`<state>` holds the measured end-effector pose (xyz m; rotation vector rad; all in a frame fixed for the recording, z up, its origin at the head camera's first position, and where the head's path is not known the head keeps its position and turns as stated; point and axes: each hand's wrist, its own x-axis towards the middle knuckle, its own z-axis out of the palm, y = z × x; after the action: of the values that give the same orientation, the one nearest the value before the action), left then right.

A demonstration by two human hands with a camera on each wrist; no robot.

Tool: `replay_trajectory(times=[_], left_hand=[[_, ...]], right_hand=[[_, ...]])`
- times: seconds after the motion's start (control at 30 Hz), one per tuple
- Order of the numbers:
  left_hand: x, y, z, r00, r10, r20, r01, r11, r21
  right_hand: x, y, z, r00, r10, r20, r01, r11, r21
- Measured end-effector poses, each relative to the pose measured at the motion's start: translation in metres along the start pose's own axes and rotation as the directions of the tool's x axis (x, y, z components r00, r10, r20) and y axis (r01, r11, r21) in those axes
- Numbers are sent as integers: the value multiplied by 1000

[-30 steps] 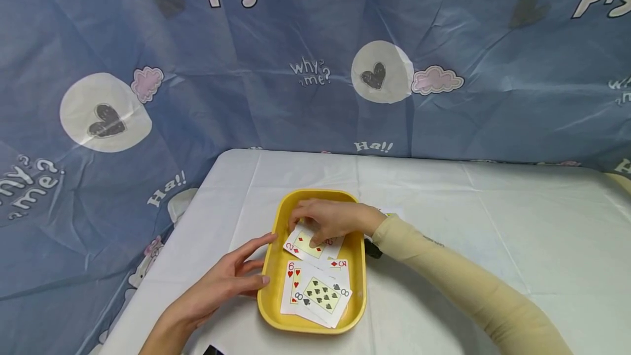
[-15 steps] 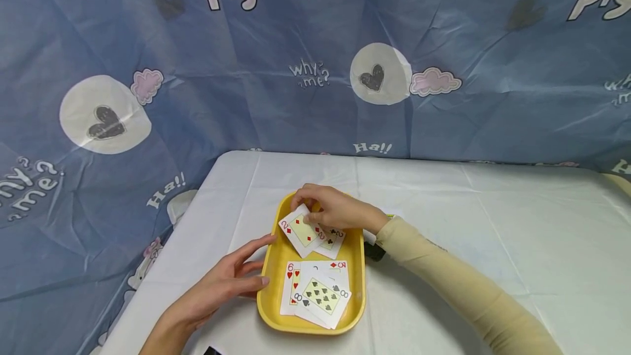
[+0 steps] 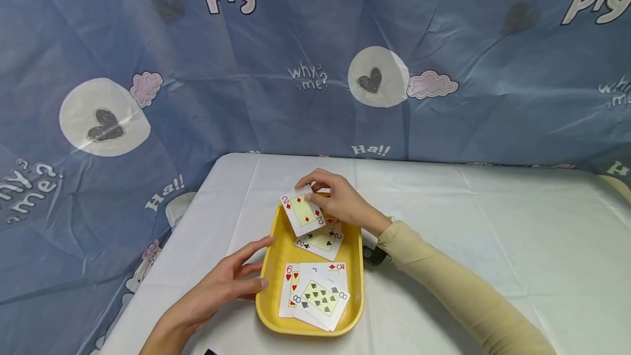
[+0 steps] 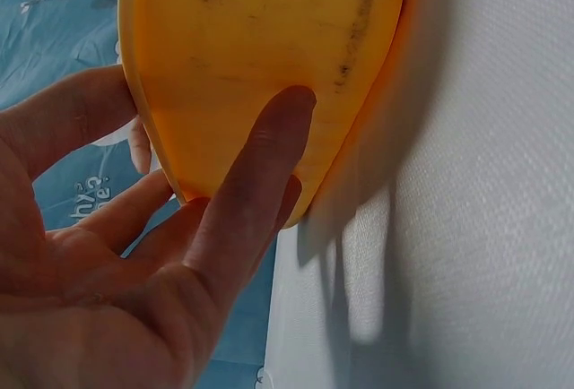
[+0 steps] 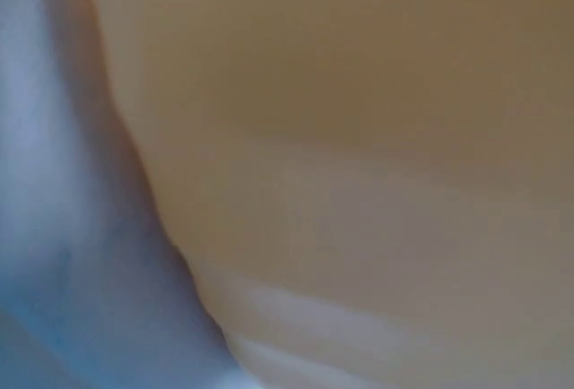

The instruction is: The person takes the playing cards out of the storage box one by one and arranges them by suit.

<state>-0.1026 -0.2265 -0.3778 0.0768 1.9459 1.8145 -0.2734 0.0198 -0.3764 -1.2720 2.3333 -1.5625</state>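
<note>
My right hand (image 3: 337,199) pinches a two of diamonds card (image 3: 302,217) between thumb and fingers, tilted up over the far end of a yellow tray (image 3: 283,251). Beneath it in the tray lies a two of clubs (image 3: 321,244), overlapping a mostly hidden red-marked card (image 3: 334,224). Toward the near end, an eight of spades (image 3: 320,297) partly covers a six of hearts (image 3: 287,297) and a three of diamonds (image 3: 337,272). My left hand (image 3: 222,284) touches the tray's left side; the left wrist view has its extended fingers against the wall. The right wrist view is too blurred to read.
White cloth covers the table (image 3: 468,234), with a blue printed curtain (image 3: 276,114) behind it. A black object (image 3: 373,255) sits just right of the tray, partly under the right forearm. Another black object (image 3: 210,352) shows at the bottom edge.
My right hand has lifted the two of diamonds up and away toward the tray's far rim. This uncovers the two of clubs below it. The left hand stays on the tray's side.
</note>
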Motion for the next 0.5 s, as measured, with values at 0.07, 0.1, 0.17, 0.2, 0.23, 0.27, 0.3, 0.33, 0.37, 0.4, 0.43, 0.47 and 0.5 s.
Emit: replay_trajectory(times=[0.07, 0.1, 0.17, 0.2, 0.23, 0.27, 0.3, 0.33, 0.37, 0.4, 0.43, 0.47, 0.5], left_hand=[[1, 0, 0, 1000, 1, 8, -1, 1000, -2], [1, 0, 0, 1000, 1, 11, -1, 1000, -3], [1, 0, 0, 1000, -2, 15, 2, 1000, -6], [1, 0, 1, 1000, -3, 16, 3, 1000, -7], [1, 0, 1, 1000, -4, 18, 4, 1000, -8], [1, 0, 1, 1000, -5, 17, 5, 1000, -9], [1, 0, 1, 1000, -5, 17, 5, 1000, -9], [1, 0, 1, 1000, -3, 16, 3, 1000, -11], [1, 0, 1, 1000, 0, 15, 0, 1000, -12], [0, 0, 1, 1000, 1, 14, -1, 1000, -11], [0, -1, 1, 1000, 3, 14, -3, 1000, -13], [0, 0, 1, 1000, 4, 14, -4, 1000, -14], [0, 0, 1, 1000, 5, 14, -5, 1000, -15]], right_hand=[[0, 0, -1, 999, 14, -51, -14, 1000, 1], [0, 0, -2, 997, 16, -73, -16, 1000, 1], [0, 1, -3, 994, 20, -108, -20, 1000, 3], [0, 1, -4, 992, 23, -123, -22, 1000, 11], [0, 1, -5, 990, 30, -137, -27, 999, 26], [1, 0, -6, 988, 37, -151, -31, 999, 44], [0, 0, -7, 986, 42, -163, -32, 997, 65], [0, 0, -9, 984, 50, -174, -35, 995, 88], [0, 0, -11, 982, 57, -182, -37, 993, 111], [-1, -1, -13, 980, 63, -190, -37, 990, 136], [-2, -2, -15, 978, 65, -196, -35, 988, 154], [-3, -3, -17, 977, 67, -203, -33, 986, 164], [-5, -3, -20, 976, 70, -209, -33, 984, 175]])
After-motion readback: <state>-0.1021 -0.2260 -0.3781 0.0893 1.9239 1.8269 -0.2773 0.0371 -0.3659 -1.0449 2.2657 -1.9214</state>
